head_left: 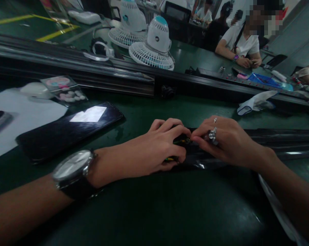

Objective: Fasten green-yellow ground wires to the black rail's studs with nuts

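My left hand (164, 145) is closed around a small dark part with green and yellow bits (171, 159), mostly hidden by the fingers. The thumb and fingers of my right hand (221, 138) are pinched together right beside the left fingertips. Whatever sits in that pinch is too small and covered to make out. Under both hands lies a long glossy black bar or strip (277, 147), which runs off to the right along the green table (154, 205).
To the left are a black flat device (74, 133), a white sheet (5, 106) and a clear packet (64, 89). A dark rail (113, 77) crosses behind, with two white fans (154, 48) beyond. A glove-like white item (256, 102) lies right. Across sits a person (242, 44).
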Action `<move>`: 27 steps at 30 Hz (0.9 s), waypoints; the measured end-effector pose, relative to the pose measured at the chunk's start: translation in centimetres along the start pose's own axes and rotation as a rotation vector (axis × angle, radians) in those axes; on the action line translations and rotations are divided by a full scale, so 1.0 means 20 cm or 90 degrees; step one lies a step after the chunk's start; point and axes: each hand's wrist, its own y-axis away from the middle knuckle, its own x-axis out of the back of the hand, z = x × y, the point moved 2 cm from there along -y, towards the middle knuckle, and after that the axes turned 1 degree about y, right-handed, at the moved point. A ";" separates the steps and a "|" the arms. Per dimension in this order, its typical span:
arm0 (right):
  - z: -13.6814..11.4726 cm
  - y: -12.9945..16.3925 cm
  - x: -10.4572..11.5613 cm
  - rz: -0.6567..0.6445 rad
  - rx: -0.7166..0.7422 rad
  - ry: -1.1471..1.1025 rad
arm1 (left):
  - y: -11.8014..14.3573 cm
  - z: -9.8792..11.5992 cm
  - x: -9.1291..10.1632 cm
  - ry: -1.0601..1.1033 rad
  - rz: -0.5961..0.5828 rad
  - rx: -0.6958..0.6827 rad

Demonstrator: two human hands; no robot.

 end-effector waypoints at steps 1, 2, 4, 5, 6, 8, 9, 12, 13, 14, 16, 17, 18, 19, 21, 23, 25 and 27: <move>0.01 0.01 0.02 -0.019 0.018 0.000 | 0.00 0.00 0.01 0.016 -0.007 0.003; 0.01 0.01 0.03 -0.024 0.016 -0.001 | 0.00 0.00 0.01 0.030 -0.009 0.005; 0.02 0.01 0.05 -0.010 -0.028 -0.015 | 0.00 -0.01 0.01 0.045 -0.011 0.013; 0.02 0.01 0.06 0.006 -0.057 -0.025 | 0.00 -0.01 0.01 0.047 -0.007 0.016; 0.02 0.01 0.06 0.022 -0.084 -0.035 | 0.00 -0.01 0.01 0.047 -0.003 0.020; 0.01 0.01 0.05 0.051 -0.125 -0.052 | 0.00 -0.02 0.01 0.040 0.005 0.028; 0.00 0.00 0.05 0.060 -0.142 -0.058 | 0.00 -0.02 0.00 0.035 0.010 0.030; -0.01 0.00 0.03 0.076 -0.178 -0.066 | 0.00 -0.01 0.00 0.024 0.023 0.026; -0.01 0.00 0.02 0.080 -0.187 -0.064 | 0.00 -0.01 0.00 0.023 0.029 0.022; -0.01 0.00 0.02 0.082 -0.194 -0.061 | 0.00 -0.01 0.00 0.022 0.034 0.017; -0.02 -0.01 0.01 0.086 -0.203 -0.057 | 0.00 -0.01 -0.01 0.015 0.038 0.012; -0.02 -0.01 0.01 0.087 -0.205 -0.057 | 0.00 -0.01 -0.01 0.010 0.039 0.009; -0.02 -0.01 0.00 0.087 -0.203 -0.058 | 0.00 -0.01 -0.01 0.003 0.039 0.006; -0.02 -0.01 0.00 0.089 -0.197 -0.059 | 0.00 -0.01 -0.01 -0.006 0.037 0.005; -0.03 -0.01 0.00 0.091 -0.185 -0.064 | 0.00 -0.01 -0.01 -0.022 0.036 0.003; -0.03 -0.01 -0.01 0.090 -0.182 -0.069 | 0.00 -0.01 -0.01 -0.034 0.031 0.006; -0.03 -0.01 -0.02 0.083 -0.191 -0.074 | 0.00 0.00 -0.02 -0.041 0.030 0.007; -0.03 -0.01 -0.03 0.079 -0.190 -0.071 | 0.00 0.00 -0.02 -0.045 0.041 0.003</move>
